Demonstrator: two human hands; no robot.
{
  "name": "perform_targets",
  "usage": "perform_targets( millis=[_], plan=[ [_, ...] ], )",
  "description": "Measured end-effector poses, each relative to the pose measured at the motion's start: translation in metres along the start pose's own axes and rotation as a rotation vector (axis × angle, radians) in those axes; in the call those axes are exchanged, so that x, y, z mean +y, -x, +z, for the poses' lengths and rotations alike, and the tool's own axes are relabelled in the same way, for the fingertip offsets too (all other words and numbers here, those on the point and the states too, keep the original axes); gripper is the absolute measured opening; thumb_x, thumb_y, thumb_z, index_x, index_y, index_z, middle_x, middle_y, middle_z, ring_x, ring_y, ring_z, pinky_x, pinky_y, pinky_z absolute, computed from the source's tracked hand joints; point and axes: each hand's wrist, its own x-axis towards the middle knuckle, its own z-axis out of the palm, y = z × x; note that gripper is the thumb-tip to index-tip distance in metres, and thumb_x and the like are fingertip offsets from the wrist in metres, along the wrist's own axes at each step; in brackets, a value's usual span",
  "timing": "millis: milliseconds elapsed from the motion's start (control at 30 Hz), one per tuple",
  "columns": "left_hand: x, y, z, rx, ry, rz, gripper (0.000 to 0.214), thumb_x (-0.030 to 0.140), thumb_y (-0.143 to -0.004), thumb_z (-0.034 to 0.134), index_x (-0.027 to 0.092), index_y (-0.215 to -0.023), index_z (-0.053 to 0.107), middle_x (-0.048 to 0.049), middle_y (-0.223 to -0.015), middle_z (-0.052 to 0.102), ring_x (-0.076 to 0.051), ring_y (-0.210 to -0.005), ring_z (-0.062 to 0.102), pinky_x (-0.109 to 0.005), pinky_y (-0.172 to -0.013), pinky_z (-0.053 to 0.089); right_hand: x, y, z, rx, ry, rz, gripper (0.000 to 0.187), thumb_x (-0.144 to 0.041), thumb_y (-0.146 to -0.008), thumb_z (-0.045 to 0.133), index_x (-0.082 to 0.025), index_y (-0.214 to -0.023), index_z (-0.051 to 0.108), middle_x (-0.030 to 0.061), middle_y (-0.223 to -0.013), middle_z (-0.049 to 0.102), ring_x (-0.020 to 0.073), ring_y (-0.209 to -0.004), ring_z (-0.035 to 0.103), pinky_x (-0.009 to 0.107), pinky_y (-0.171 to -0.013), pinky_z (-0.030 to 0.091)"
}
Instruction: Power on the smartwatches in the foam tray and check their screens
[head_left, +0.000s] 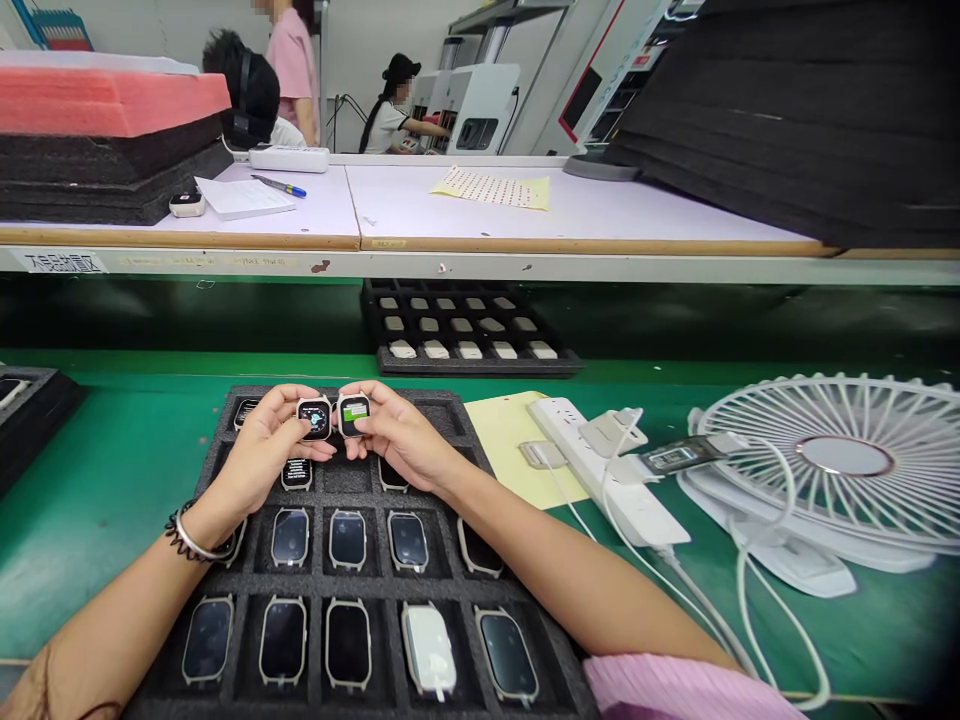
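Observation:
My left hand [271, 440] grips a smartwatch body [314, 420] whose lit screen faces me, the thumb lying on its lower edge. Close beside it, my right hand [397, 430] pinches a second smartwatch body [353, 414], showing green and white on its screen. Both are held above a black foam tray [315, 588] with square pockets. Strapless watches lie in many pockets, mostly dark-screened; one watch [297, 474] under my left hand shows white text. In the front row, a watch [429, 650] shows a white face. My forearms hide some pockets.
To the right are a yellow sheet [491, 425], a white power strip [577, 440] with plugs and cables, and a white fan [844, 455]. Behind stands another watch tray [480, 362] under a shelf [450, 225]. Foam stacks and people are farther back.

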Motion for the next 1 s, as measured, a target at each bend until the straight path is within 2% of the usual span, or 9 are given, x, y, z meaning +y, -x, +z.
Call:
perform_targets(
  millis=[100, 533, 833, 933, 1000],
  plan=[
    [0.0001, 0.0002, 0.0003, 0.000, -0.004, 0.000, 0.034, 0.026, -0.072, 0.066, 0.018, -0.103, 0.054, 0.0004, -0.098, 0.067, -0.016, -0.063, 0.074, -0.027, -0.064, 0.063, 0.0006, -0.0003, -0.0004, -0.009, 0.007, -0.006, 0.037, -0.017, -0.071, 0.067, -0.021, -0.105, 0.056, -0.0057, -0.077, 0.064, 0.0111, -0.057, 0.065, 0.023, -0.055, 0.046],
    [0.0002, -0.0008, 0.0012, -0.010, -0.025, 0.014, 0.035, 0.028, -0.073, 0.070, 0.017, -0.103, 0.054, -0.0016, -0.102, 0.065, -0.015, -0.062, 0.073, -0.026, -0.063, 0.063, 0.0016, -0.0006, -0.0007, -0.020, 0.014, -0.001, 0.036, -0.018, -0.072, 0.067, -0.020, -0.106, 0.055, -0.0055, -0.076, 0.063, 0.0108, -0.056, 0.065, 0.023, -0.055, 0.047],
    [-0.0048, -0.0021, -0.0007, -0.023, -0.014, 0.066, 0.041, 0.020, -0.069, 0.071, 0.018, -0.106, 0.054, -0.0036, -0.112, 0.062, -0.014, -0.067, 0.073, -0.028, -0.069, 0.064, -0.0002, 0.0004, 0.0004, -0.035, 0.019, -0.015, 0.039, -0.015, -0.070, 0.068, -0.020, -0.107, 0.055, -0.0029, -0.088, 0.066, 0.0096, -0.059, 0.065, 0.022, -0.055, 0.044],
    [-0.0046, -0.0023, -0.0007, -0.028, -0.008, 0.062, 0.041, 0.021, -0.070, 0.073, 0.018, -0.106, 0.054, -0.0027, -0.106, 0.065, -0.014, -0.067, 0.073, -0.028, -0.069, 0.064, 0.0005, 0.0012, 0.0002, -0.035, 0.043, -0.040, 0.041, -0.013, -0.070, 0.068, -0.021, -0.107, 0.055, -0.0040, -0.085, 0.065, 0.0095, -0.060, 0.065, 0.022, -0.056, 0.044],
    [-0.0033, -0.0021, -0.0008, -0.011, 0.006, 0.031, 0.037, 0.028, -0.075, 0.073, 0.018, -0.106, 0.055, -0.0017, -0.097, 0.067, -0.015, -0.065, 0.073, -0.028, -0.066, 0.063, 0.0012, 0.0015, -0.0002, -0.035, 0.056, -0.045, 0.041, -0.014, -0.071, 0.069, -0.021, -0.108, 0.054, -0.0053, -0.080, 0.064, 0.0096, -0.059, 0.064, 0.022, -0.056, 0.044]
  ],
)
